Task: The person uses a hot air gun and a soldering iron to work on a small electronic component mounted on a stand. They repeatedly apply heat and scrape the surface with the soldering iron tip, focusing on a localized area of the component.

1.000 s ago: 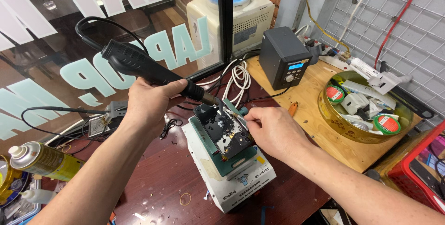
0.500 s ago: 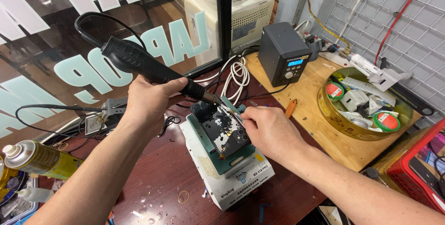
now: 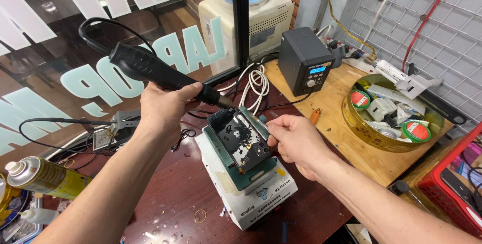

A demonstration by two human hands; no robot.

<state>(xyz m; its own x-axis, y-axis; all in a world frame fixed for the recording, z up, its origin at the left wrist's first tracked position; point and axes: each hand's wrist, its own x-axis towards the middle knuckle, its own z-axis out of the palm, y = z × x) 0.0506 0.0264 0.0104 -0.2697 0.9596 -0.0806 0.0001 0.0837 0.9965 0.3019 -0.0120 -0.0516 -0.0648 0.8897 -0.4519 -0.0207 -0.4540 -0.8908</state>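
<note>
Hands were both busy over a phone frame (image 3: pixel 244 142) that lay tilted on a white heating pad machine (image 3: pixel 248 193) on the dark red table (image 3: pixel 175 199). Our left hand (image 3: pixel 163 108) was clamped around the black handle of a hot air gun (image 3: pixel 150 70), whose metal tip pointed down at the upper edge of the phone frame, just beside it. A black cord looped from the back of the gun's handle toward the window. Our right hand (image 3: pixel 296 141) was closed on a thin metal tool (image 3: pixel 263 124), pinched between thumb and fingers, with its end at the right edge of the frame; we could not tell whether it touched. The frame's open face showed dark, patchy residue and rested on a green mat that covered the top of the machine.

A black control station (image 3: pixel 306 60) with a small lit screen stood on a wooden board (image 3: pixel 346 138) well to the right, and a round golden tin (image 3: pixel 371 136) full of tape rolls and small parts sat near it. White cables (image 3: pixel 253 83) coiled between the station and the machine. A yellow spray can (image 3: pixel 45 177) lay at the left edge of the table. A water dispenser (image 3: pixel 251 15) stood behind the glass partition, and a red basket (image 3: pixel 442 186) showed at the far right.
</note>
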